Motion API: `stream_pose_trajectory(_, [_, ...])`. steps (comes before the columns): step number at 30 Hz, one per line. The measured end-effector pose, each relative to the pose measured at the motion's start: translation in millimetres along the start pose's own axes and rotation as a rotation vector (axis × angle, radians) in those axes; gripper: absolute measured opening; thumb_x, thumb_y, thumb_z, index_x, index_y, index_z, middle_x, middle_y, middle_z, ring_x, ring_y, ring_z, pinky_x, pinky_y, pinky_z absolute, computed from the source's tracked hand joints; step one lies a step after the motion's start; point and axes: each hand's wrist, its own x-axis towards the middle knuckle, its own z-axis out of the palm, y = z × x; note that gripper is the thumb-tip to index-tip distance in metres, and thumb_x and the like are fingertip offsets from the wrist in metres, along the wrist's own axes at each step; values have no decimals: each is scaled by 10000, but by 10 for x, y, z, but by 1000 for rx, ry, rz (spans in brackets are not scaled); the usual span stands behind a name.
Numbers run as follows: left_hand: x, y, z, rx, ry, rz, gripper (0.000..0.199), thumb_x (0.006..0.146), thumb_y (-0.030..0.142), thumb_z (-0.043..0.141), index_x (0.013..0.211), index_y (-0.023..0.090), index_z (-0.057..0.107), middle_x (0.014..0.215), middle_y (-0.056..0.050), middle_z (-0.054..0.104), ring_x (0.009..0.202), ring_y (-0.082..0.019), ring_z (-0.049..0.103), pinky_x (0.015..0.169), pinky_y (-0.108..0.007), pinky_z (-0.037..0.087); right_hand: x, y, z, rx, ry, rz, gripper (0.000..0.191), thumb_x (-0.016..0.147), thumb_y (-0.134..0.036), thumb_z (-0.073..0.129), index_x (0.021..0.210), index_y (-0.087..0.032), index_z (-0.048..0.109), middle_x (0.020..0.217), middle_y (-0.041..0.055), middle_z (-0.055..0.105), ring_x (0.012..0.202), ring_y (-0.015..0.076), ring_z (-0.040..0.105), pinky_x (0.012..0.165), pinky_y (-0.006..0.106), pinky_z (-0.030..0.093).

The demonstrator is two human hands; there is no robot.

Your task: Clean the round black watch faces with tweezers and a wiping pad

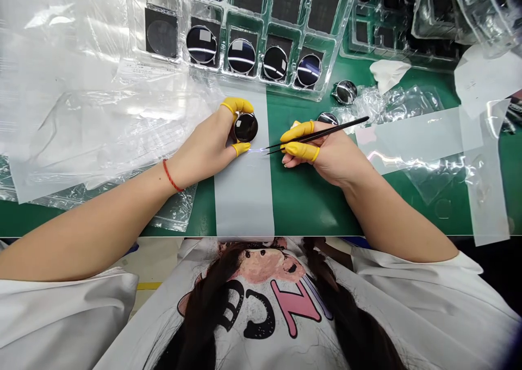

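My left hand (214,142), with yellow finger cots, holds a round black watch face (246,127) between thumb and fingers above a pale strip (243,196). Black tweezers (330,132) are pinched in my right hand (322,150), which also wears yellow finger cots. Their tips point left, just right of my left thumb. A thin, shiny clear piece (258,150) lies between the tweezer tips and that thumb; whether the tips grip it I cannot tell.
A clear tray (261,82) with several round watch faces stands at the back. Plastic bags (122,136) cover the left. Two more watch faces (346,92) (327,118) and crumpled film (367,106) lie behind my right hand. Pale sheets (424,139) are at the right.
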Motion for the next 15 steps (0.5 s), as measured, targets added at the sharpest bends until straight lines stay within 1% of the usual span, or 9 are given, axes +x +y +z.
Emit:
stream_pose_trajectory(5, [-27,-6,-34,35,-4,-8,547,758,278,684,1264,219,485,1302,-79,593,993,-262,660,891,-420,533,-7,5,-5,-13,34,24,507,550,-454,959,885,-163,714,674,4,697,621,134,696,606,267,631])
stream_pose_trajectory(10, [-29,13,-4,66,17,-36,549,772,260,655,1290,214,476,1279,-81,609,903,-240,658,840,-409,526,-11,27,16,-3,46,-5,463,563,-474,946,839,-172,729,732,8,723,637,115,709,615,225,626])
stream_pose_trajectory(12, [-26,17,3,69,21,-48,554,767,253,662,1290,213,482,1263,-76,616,916,-244,659,844,-404,522,-8,31,17,-2,61,-2,472,544,-481,951,823,-176,723,742,3,725,628,110,707,608,220,623])
stream_pose_trajectory(15, [-22,6,10,74,34,-40,559,760,256,678,1286,224,493,1267,-64,620,933,-243,661,849,-393,527,-3,28,21,-12,83,12,472,541,-471,955,816,-178,709,708,-6,715,615,109,700,595,220,619])
